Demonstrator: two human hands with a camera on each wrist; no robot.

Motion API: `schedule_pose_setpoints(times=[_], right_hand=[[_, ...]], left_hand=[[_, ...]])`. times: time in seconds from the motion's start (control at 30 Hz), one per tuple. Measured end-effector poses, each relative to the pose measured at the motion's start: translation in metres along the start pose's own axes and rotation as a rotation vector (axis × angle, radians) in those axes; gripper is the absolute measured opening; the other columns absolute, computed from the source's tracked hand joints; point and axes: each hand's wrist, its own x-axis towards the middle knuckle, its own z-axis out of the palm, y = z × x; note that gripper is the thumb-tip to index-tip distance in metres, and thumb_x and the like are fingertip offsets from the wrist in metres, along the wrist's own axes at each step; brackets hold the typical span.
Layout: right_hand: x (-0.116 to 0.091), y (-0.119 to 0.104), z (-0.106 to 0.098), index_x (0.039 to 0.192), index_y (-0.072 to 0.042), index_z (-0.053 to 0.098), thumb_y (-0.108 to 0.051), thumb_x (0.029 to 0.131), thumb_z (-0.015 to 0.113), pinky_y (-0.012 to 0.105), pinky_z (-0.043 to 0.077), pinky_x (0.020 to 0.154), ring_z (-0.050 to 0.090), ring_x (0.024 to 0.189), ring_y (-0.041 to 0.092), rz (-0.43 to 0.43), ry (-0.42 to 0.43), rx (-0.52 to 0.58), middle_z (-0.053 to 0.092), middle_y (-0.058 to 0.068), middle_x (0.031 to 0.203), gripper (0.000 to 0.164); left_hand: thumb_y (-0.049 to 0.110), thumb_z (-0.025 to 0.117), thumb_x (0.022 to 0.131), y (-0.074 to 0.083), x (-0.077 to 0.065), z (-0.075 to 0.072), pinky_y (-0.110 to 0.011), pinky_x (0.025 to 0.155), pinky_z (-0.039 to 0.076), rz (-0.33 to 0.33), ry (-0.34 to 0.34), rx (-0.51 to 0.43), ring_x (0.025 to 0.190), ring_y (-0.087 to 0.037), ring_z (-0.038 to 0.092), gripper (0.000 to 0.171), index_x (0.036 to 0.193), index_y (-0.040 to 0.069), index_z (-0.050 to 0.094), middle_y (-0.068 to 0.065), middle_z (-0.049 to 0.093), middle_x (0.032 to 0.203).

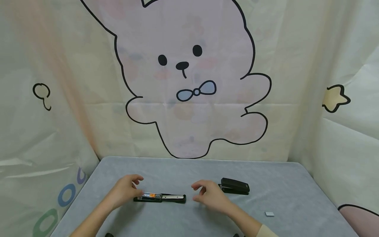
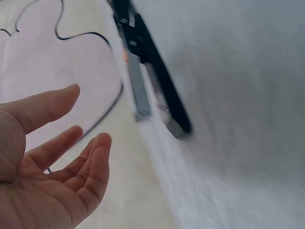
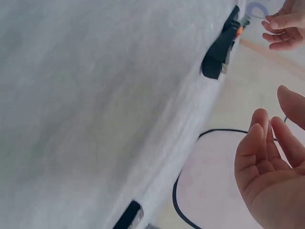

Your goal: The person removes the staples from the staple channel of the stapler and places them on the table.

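An opened-out black stapler (image 1: 173,197) lies lengthwise on the table, its metal channel and an orange part showing. My left hand (image 1: 123,193) hovers at its left end, the thumb overlapping it in the head view; the left wrist view shows that hand (image 2: 62,171) apart from the stapler (image 2: 164,86), fingers loosely bent around nothing. Beyond the stapler's other end is my right hand (image 1: 211,197), fingers relaxed and holding nothing, as its own wrist view of the hand (image 3: 271,167) confirms. A second black stapler (image 1: 235,186) stands just behind the right hand.
A small pale flat piece (image 1: 269,214) lies on the right of the grey cloth-covered table (image 1: 165,217). Behind the table hangs a curtain (image 1: 189,125) with a cartoon animal; more printed sheets (image 1: 349,141) enclose the sides.
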Motion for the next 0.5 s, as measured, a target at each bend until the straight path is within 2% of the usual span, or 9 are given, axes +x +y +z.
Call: schedule_pose_setpoints(times=[0.13,0.27,0.4,0.5], right_hand=[[-0.01,-0.002,-0.012,0.118,-0.007,0.075,-0.01,0.089,0.082,0.028,0.051,0.064,0.063,0.083,0.012,-0.016,0.046,-0.04,0.071,0.012,0.111,0.03],[-0.021,-0.001,-0.024,0.116,-0.011,0.075,-0.013,0.089,0.083,0.028,0.051,0.069,0.063,0.084,0.009,-0.032,0.097,-0.081,0.071,0.004,0.109,0.028],[-0.032,0.004,-0.037,0.115,-0.014,0.075,-0.012,0.089,0.083,0.028,0.051,0.072,0.062,0.086,0.008,-0.029,0.151,-0.088,0.07,-0.003,0.108,0.027],[-0.04,0.009,-0.047,0.113,-0.015,0.075,-0.01,0.089,0.083,0.029,0.051,0.073,0.061,0.089,0.012,-0.018,0.179,-0.086,0.07,-0.003,0.106,0.026]], left_hand=[[0.006,0.087,0.081,0.021,-0.006,0.006,-0.036,0.066,0.053,0.082,0.058,-0.017,0.086,-0.019,0.062,0.046,0.124,0.001,0.072,-0.012,0.069,0.108],[0.006,0.088,0.08,0.041,-0.01,0.017,-0.033,0.064,0.052,0.152,0.089,-0.072,0.086,-0.017,0.061,0.044,0.122,0.005,0.074,-0.006,0.069,0.107],[0.006,0.087,0.083,0.059,-0.009,0.031,-0.032,0.065,0.051,0.228,0.073,-0.112,0.091,-0.021,0.062,0.041,0.122,0.007,0.074,-0.004,0.068,0.109],[0.007,0.084,0.086,0.07,-0.006,0.041,-0.033,0.069,0.051,0.285,0.058,-0.115,0.096,-0.024,0.061,0.039,0.123,0.008,0.074,-0.003,0.068,0.111]])
